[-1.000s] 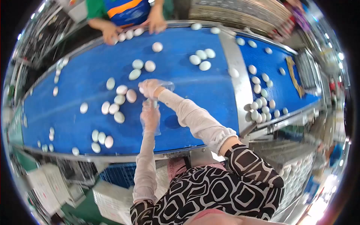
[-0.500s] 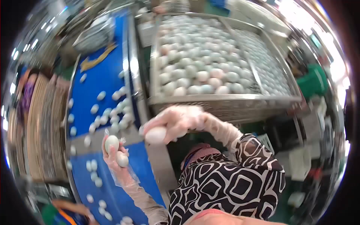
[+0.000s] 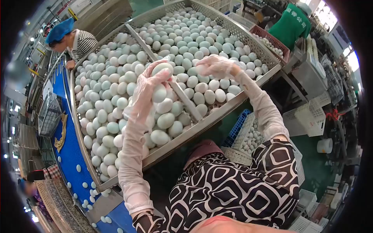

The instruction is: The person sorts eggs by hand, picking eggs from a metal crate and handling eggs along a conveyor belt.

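Note:
My left hand (image 3: 144,87), in a clear plastic glove, is closed around two pale eggs: a greenish egg (image 3: 162,70) at the fingertips and a second egg (image 3: 159,94) lower against the palm. It hovers above the steel divider (image 3: 171,83) of a large egg bin. My right hand (image 3: 217,66), also gloved, is over the right compartment with its fingers loosely curved and apart. No egg shows in it, though its underside is hidden. Pale white and green eggs (image 3: 112,93) fill the left compartment, and more eggs (image 3: 198,44) fill the right one.
Along the left runs a blue conveyor belt (image 3: 72,151) with scattered eggs. A person in a blue cap (image 3: 62,31) is at the bin's far left; another in a green shirt (image 3: 289,25) is at the back right. Crates (image 3: 237,132) of eggs sit below the bin's front rim (image 3: 186,138).
My view has swung right from the belt to the bin. Both hands have moved over the bin, the left still with two eggs. The egg earlier in my right hand no longer shows there.

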A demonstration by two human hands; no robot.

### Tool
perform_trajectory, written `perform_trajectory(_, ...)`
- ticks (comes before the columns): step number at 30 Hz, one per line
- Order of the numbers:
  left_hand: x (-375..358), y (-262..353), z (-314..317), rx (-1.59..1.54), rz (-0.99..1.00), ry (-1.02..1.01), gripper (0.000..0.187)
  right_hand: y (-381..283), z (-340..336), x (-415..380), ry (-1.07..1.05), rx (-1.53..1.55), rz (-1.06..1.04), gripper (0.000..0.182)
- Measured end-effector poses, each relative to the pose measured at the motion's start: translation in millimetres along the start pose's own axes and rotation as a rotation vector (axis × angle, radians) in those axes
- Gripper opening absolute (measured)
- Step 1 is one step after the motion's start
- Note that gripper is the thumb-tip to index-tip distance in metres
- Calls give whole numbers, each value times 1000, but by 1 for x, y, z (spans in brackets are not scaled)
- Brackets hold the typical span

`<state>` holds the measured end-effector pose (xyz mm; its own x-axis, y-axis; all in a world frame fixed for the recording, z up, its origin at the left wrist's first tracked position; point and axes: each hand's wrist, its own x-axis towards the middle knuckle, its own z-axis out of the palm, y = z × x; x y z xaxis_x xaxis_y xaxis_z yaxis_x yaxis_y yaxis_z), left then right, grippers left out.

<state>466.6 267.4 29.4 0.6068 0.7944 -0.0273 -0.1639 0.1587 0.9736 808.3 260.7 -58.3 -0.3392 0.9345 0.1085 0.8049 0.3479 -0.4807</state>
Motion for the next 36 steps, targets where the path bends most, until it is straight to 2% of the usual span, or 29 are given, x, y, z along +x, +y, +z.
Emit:
perform_trajectory(2,24,-7,12,-120,-23,18,45,18,8,14,-83,-39,-72,40)
perform_trajectory(5,51,-17,17,-248,-54,55,44,-5,26,43,-224,4,-88,29)
perform_trajectory(7,61,-26,17,-237,-64,93,44,-25,26,48,-350,21,-13,32)
perform_trajectory(9,69,-33,16,-213,-70,124,44,-45,14,45,-506,27,147,49)
perform_trajectory(13,81,-42,9,-157,-69,158,44,-41,21,10,-608,88,-6,47)
perform_trajectory(15,84,-47,6,-136,-64,168,44,-15,48,-15,-597,204,45,42)
perform_trajectory(16,85,-48,4,-128,-64,171,44,-25,36,-27,-651,243,142,44)
perform_trajectory(19,82,-53,0,-111,-64,180,44,-71,2,-29,-782,86,302,40)
perform_trajectory(21,80,-55,-2,-101,-60,176,44,-74,8,-31,-740,-94,301,33)
perform_trajectory(24,82,-57,-1,-87,-55,169,45,-71,16,-45,-643,-189,276,32)
perform_trajectory(26,82,-58,-3,-78,-53,168,45,-41,49,-50,-610,-230,232,31)
perform_trajectory(28,82,-59,-3,-67,-52,164,45,-67,22,-52,-581,-256,188,30)
perform_trajectory(31,80,-60,-3,-58,-59,161,45,-54,46,-42,-598,-346,98,28)
perform_trajectory(32,79,-60,-2,-54,-62,158,45,-54,52,-42,-605,-383,124,26)
perform_trajectory(35,78,-60,-3,-39,-65,159,45,-14,82,-49,-610,-305,59,29)
perform_trajectory(36,76,-59,-3,-33,-64,157,45,-54,40,-47,-550,-30,223,23)
